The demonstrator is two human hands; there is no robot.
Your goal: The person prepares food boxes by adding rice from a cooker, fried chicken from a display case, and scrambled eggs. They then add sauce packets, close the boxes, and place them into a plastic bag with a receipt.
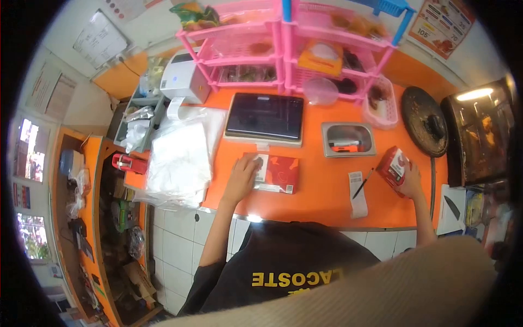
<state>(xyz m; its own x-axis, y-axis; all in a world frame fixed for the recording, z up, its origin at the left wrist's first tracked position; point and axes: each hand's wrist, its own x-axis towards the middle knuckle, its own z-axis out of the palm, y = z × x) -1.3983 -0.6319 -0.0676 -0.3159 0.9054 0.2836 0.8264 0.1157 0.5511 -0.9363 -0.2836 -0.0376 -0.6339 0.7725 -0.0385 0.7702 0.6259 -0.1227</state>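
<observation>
1. Head view, landmark: a dark tablet (265, 117) is seen propped on the orange tabletop (321, 191), screen tilted up, below the pink racks (283, 49).
2. Left hand (243, 173): it is laid flat, fingers spread, on the left end of a stack of flat red cartons (277, 173) just in front of the tablet. Nothing is pinched; the stack is pressed down.
3. Cartons: the stack lies with its long axis left to right, parallel to the tablet's front edge. Its free end points right, toward a receipt (357, 193). The left hand is plainly the nearer hand to it.
4. Right hand (409, 182): it is well to the right of the tablet, closed around a folded red box (394, 169), which is held from its right side. The box is tilted, its long axis running from upper left to lower right, its open top turned toward the tablet side. Whether it rests on the tabletop cannot be told.
5. Between the hands: the receipt and a pen (363, 183) lie near the box, well apart from the cartons.
6. Behind them, right of the tablet, a steel tray (347, 139) is set, and further right a black round lid (424, 121).
7. Left of the tablet, a pile of white bags (180, 161) and a white printer (184, 82) are seen.
</observation>
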